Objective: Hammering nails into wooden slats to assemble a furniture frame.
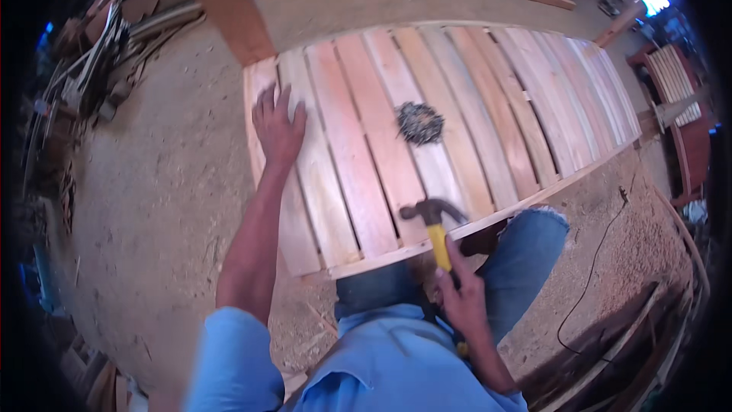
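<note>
In the head view, a wooden frame covered with slats (pixel 337 194) lies before me, narrow gaps showing between many of its boards. My left hand (pixel 279 126) rests with fingers apart on the slats at the left end. In my right hand (pixel 464 297) is a claw hammer (pixel 437 234), gripped by its yellow and black handle. The hammer's dark head is over the near edge of the slats; whether it touches them I cannot tell. A round pile of nails (pixel 421 123) sits on the slats between and beyond my hands.
A wooden post (pixel 237 17) stands at the far left corner. Scrap timber (pixel 166 23) is heaped at the left. A dark cable (pixel 595 257) runs across the floor near sawdust (pixel 646 252) on the right. A reddish slatted piece of furniture (pixel 683 131) stands at the far right.
</note>
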{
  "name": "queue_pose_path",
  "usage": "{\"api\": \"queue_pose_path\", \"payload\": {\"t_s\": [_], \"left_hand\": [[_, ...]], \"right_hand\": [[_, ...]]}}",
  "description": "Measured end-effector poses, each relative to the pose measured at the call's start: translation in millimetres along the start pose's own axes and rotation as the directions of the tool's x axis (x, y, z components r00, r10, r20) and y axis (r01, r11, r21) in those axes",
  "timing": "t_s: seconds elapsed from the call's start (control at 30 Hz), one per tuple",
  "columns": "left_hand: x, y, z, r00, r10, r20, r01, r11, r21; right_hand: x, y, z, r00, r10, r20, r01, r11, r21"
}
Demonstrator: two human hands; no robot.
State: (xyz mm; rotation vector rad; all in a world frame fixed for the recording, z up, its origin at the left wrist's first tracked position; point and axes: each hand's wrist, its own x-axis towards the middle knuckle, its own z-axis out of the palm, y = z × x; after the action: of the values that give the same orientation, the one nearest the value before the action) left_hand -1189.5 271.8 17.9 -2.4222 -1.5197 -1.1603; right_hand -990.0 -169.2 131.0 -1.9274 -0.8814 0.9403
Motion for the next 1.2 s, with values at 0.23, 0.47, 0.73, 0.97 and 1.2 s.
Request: {"api": "queue_pose_path", "payload": {"t_s": [0.23,0.47,0.73,0.97,1.2], "left_hand": [[-12,155,14,0.936,0.078,0.343,0.144,0.805,-0.576],[6,187,45,0.775,-0.201,0.6,0.578,0.608,-0.544],[28,202,43,0.826,0.35,0.443,0.011,0.775,-0.632],[1,223,14,0.761,0.542,0.356,-0.304,0.783,-0.543],[-27,225,18,0.819,0.53,0.218,-0.392,0.795,-0.463]], "right_hand": [[-15,29,-4,0.996,-0.092,-0.009,0.092,0.994,-0.058],[-15,47,4,0.996,-0.085,-0.015,0.083,0.994,-0.069],[-29,42,13,0.973,-0.211,-0.094,0.187,0.957,-0.22],[-48,48,26,0.966,-0.229,-0.12,0.186,0.937,-0.294],[-45,58,19,0.956,-0.28,-0.089,0.242,0.921,-0.306]]}}
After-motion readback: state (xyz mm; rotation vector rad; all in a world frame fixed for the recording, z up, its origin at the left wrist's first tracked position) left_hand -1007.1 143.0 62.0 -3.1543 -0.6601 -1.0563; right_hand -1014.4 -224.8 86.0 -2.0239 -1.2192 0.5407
